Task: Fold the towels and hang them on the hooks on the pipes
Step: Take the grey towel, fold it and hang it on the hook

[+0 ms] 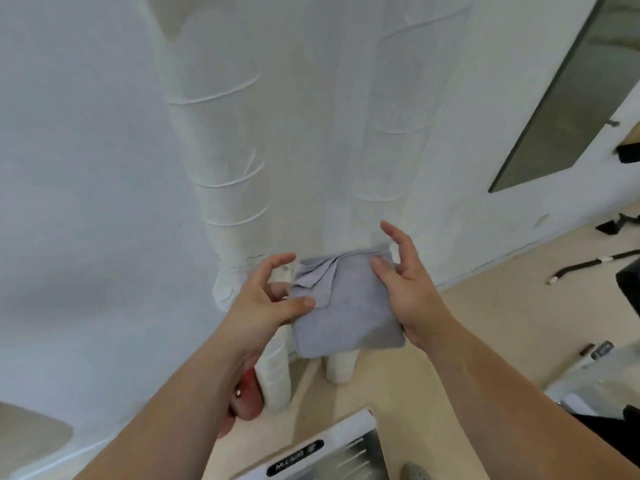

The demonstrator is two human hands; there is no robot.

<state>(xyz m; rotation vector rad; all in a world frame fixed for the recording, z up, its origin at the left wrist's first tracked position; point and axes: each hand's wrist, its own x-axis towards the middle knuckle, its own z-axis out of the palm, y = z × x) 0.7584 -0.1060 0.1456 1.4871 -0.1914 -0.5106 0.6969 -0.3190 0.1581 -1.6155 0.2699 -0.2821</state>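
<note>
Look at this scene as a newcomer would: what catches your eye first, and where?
A folded grey towel sits mid-frame, in front of the white wrapped pipes. The left hand pinches its left edge; the right hand rests its thumb near the top right corner.

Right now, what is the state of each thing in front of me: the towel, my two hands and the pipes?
towel: folded into a thick square, one layer's corner loose at upper left, held before the pipes; whether on a hook, cannot tell.
left hand: pinches the towel's left edge under the thumb.
right hand: thumb touches the upper right corner, fingers spread, not closed.
pipes: upright, wrapped in white.
</note>
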